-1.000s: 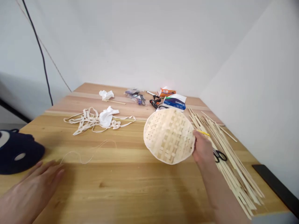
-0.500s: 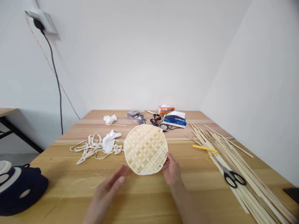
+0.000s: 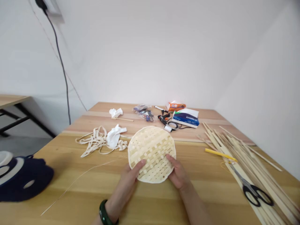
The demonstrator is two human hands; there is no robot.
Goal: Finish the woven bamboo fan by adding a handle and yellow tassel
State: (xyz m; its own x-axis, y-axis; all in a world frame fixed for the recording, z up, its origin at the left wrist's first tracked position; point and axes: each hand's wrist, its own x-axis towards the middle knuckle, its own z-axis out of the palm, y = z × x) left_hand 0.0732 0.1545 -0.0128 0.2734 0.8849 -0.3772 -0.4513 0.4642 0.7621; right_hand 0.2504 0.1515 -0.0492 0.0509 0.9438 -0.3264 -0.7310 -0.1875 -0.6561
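A round woven bamboo disc [image 3: 152, 147] with a pale bound rim is held up above the middle of the table, its flat face toward me. My left hand [image 3: 128, 178] grips its lower left side, thumb across the weave and fingers hidden behind. On the lower right edge, my right hand [image 3: 178, 173] pinches it the same way. A dark green bangle [image 3: 104, 212] circles my left wrist. To the left, a thin thread [image 3: 77, 179] trails over the wood from near the disc toward the front.
Bamboo strips [image 3: 253, 162] lie along the right side, with black-handled scissors [image 3: 256, 192] and a yellow stick [image 3: 220, 154] on them. Tangled cream cord [image 3: 95, 140] and white tissue [image 3: 114, 136] lie left. Behind are a glue gun [image 3: 163, 118] and tissue pack [image 3: 185, 118]. A navy bag-like item [image 3: 28, 181] sits front left.
My left hand has come in from beside the disc and taken hold of its left edge. The right thumb now lies further over the weave. The camera view has shifted.
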